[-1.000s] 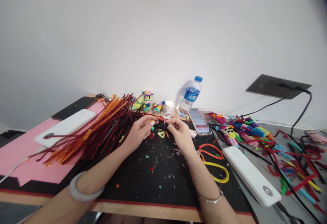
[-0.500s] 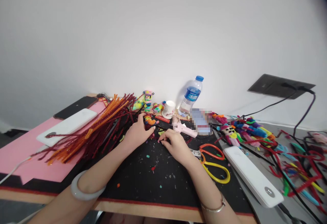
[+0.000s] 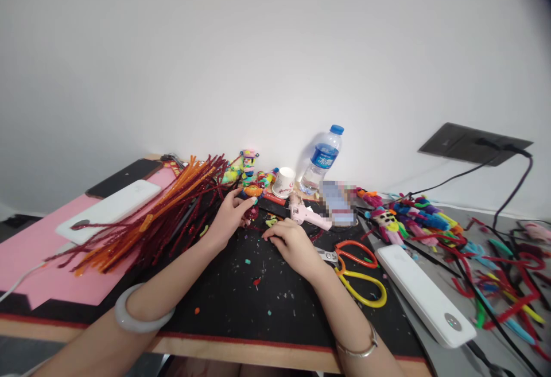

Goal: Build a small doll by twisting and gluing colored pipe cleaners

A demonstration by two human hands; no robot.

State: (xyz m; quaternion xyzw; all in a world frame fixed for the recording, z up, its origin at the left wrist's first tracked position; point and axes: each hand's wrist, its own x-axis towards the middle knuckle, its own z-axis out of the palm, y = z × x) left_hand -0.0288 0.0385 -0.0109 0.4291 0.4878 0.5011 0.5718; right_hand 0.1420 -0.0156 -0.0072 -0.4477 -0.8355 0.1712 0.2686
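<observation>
My left hand (image 3: pixel 231 214) grips a small pipe-cleaner doll (image 3: pixel 252 191) with orange and dark red parts and holds it upright above the black mat (image 3: pixel 241 302). The thumb and fingers close round its middle and hide part of it. To the right, my right hand (image 3: pixel 293 242) rests low over the mat with curled fingers beside a small yellow-green piece (image 3: pixel 272 222). Whether anything is between those fingertips I cannot make out. Just behind that hand lies a pink glue gun (image 3: pixel 307 214). Scissors (image 3: pixel 357 276) with red and yellow handles lie right of my right wrist.
Left, a bundle of orange and dark red pipe cleaners (image 3: pixel 146 225) crosses a white power bank (image 3: pixel 109 210). A paper cup (image 3: pixel 283 182) and water bottle (image 3: pixel 322 162) stand at the wall. Right are finished dolls (image 3: pixel 390 225), another white power bank (image 3: pixel 424 291) and loose pipe cleaners (image 3: pixel 512 291).
The doll in my left hand has turned from lying tilted to standing upright, and that hand has drawn slightly left and lower. My right hand has barely shifted.
</observation>
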